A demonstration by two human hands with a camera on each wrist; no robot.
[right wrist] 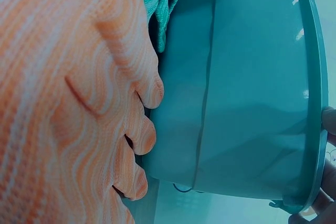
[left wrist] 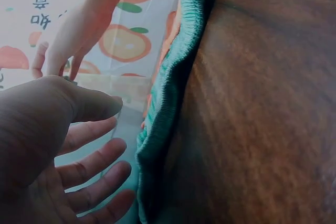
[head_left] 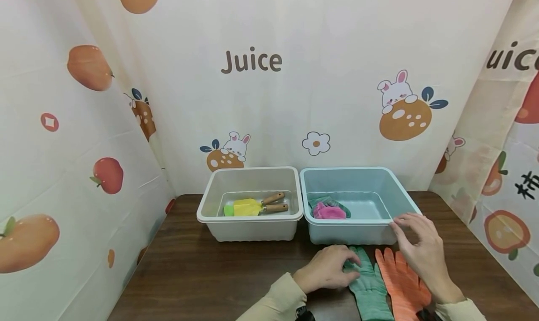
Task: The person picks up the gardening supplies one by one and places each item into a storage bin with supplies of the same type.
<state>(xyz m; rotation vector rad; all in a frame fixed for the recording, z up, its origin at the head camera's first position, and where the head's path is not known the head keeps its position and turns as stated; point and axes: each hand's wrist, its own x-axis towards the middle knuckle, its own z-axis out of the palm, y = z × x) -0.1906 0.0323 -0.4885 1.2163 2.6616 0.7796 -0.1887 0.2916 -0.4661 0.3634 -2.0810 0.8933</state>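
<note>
My left hand (head_left: 330, 267) is beside the green glove (head_left: 368, 283), fingertips over its near-left edge in the head view. Its fingers are spread and loosely bent, with nothing between them in the left wrist view. My right hand (head_left: 423, 246) grips the front right corner of the light blue bin (head_left: 353, 232), thumb at the front rim and fingers over the edge. Below that hand lies an orange glove (head_left: 400, 283), fingers pointing toward the bin. Inside the blue bin, at its left end, are a bright pink item (head_left: 328, 212) and a dark green crumpled one (head_left: 343, 208).
A white bin (head_left: 252, 229) stands left of the blue bin, their rims close together. It holds yellow-green tools (head_left: 247, 207) with wooden handles. Both bins stand on a dark wooden table (head_left: 189, 274). Printed curtains (head_left: 337, 77) hang behind and at both sides.
</note>
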